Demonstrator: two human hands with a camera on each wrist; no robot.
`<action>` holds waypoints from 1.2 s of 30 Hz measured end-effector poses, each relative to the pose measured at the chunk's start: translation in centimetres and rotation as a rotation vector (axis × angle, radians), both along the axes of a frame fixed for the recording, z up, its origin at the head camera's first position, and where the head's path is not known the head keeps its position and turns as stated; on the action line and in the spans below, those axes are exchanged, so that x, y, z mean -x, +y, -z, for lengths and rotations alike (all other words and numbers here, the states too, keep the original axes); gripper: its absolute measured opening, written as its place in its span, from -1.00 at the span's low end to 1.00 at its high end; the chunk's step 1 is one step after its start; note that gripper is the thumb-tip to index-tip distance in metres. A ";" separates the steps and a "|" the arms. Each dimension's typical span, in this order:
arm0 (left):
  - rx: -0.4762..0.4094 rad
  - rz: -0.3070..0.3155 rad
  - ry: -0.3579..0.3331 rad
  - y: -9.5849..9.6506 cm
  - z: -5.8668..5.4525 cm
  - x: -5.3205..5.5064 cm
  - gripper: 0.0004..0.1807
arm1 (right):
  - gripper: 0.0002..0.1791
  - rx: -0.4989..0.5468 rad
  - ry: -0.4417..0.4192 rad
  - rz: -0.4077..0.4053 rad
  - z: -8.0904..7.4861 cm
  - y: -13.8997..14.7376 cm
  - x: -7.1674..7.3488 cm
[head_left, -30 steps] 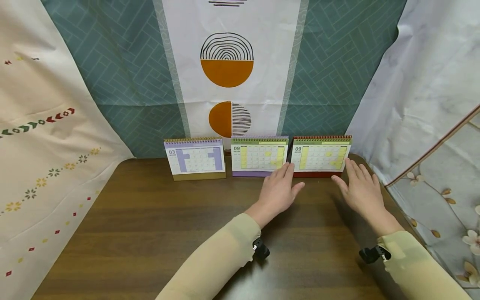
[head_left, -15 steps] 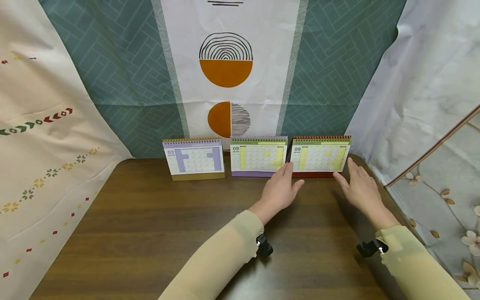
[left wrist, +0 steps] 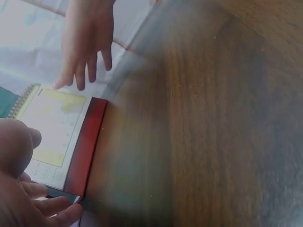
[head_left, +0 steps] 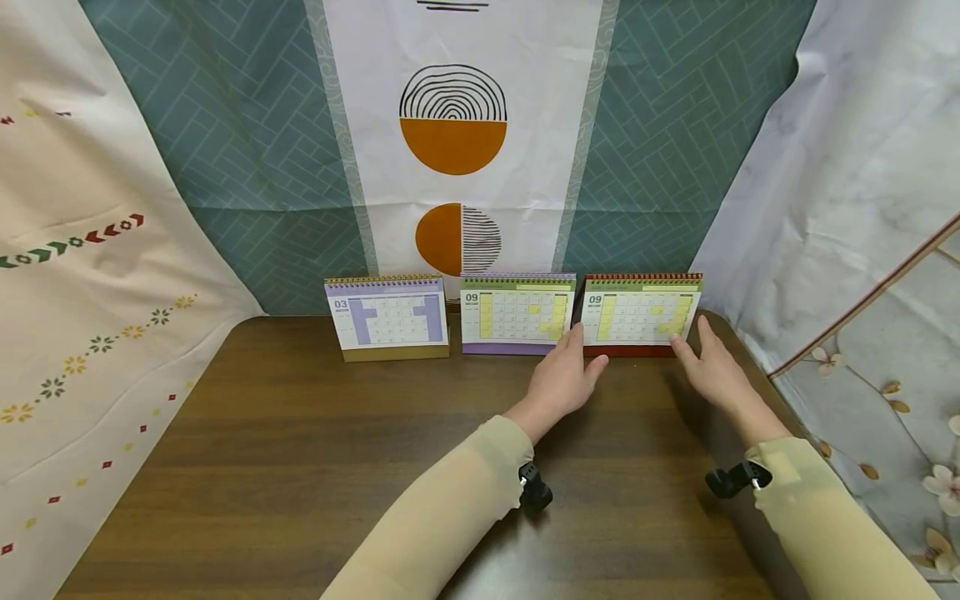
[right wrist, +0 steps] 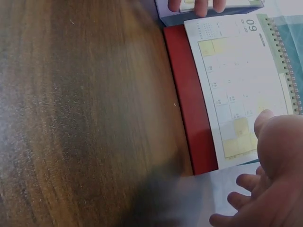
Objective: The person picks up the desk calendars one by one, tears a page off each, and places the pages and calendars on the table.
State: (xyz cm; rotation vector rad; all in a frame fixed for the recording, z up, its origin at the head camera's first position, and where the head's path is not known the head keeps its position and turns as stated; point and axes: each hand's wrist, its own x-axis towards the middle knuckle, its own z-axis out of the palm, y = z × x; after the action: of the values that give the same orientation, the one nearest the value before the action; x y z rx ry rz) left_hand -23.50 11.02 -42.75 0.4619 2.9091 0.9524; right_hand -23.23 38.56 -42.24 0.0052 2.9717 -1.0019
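A desk calendar with a red base [head_left: 637,310], its page showing 09 and yellow blocks, stands at the right of a row. My left hand [head_left: 561,379] is at its left side, fingers straight toward the narrow gap beside the purple-based calendar [head_left: 513,315]. On the other side is my right hand [head_left: 718,371], fingers extended along the calendar's right edge. Its thumb overlaps the lower right corner of the page in the head view. In the right wrist view, the right hand [right wrist: 279,170] has its fingers spread past the calendar's end. Neither hand grips anything.
A third calendar with a gold base [head_left: 390,321], showing 03, stands at the left of the row. All stand on a brown wooden table [head_left: 300,467] near its back edge. Behind hangs a teal and white patterned cloth [head_left: 285,150]; a marbled cloth [head_left: 840,208] borders the right side.
My right hand has shifted slightly left, bringing its thumb over the red-based calendar's lower right corner. My left hand has drifted slightly right. The calendars stay in place.
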 end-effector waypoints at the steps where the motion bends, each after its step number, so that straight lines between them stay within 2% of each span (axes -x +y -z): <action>1: -0.008 -0.005 -0.008 0.1 0.0 0.0 -0.15 | 0.03 0.012 -0.015 0.004 0.0 0.1 0.1; 9: -0.045 -0.023 -0.045 0.3 0.1 0.3 -0.16 | 0.05 0.032 -0.058 0.025 0.1 0.1 0.5; 19: -0.066 -0.023 -0.067 0.4 0.5 0.9 -0.24 | -0.09 0.094 -0.014 0.000 0.4 -0.3 0.8; 27: -0.070 -0.013 -0.095 0.3 0.4 0.8 -0.35 | -0.10 0.084 -0.016 0.006 0.4 0.0 0.2; 32: -0.111 0.011 -0.112 0.2 0.9 1.1 -0.35 | -0.17 0.072 0.026 -0.002 0.5 0.0 -0.5; 34: -0.120 0.012 -0.087 0.4 2.2 1.9 -0.34 | -0.20 0.081 0.046 -0.015 0.5 -0.1 -1.0; 36: -0.150 0.023 -0.090 0.2 2.3 1.9 -0.32 | -0.25 0.101 0.071 -0.031 0.5 -0.1 -1.4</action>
State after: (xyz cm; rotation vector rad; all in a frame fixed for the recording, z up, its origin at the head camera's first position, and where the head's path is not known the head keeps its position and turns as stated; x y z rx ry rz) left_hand -25.44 11.24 -45.01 0.4465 2.7585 1.1618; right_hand -21.81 38.44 -42.75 -0.0781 2.9696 -1.1713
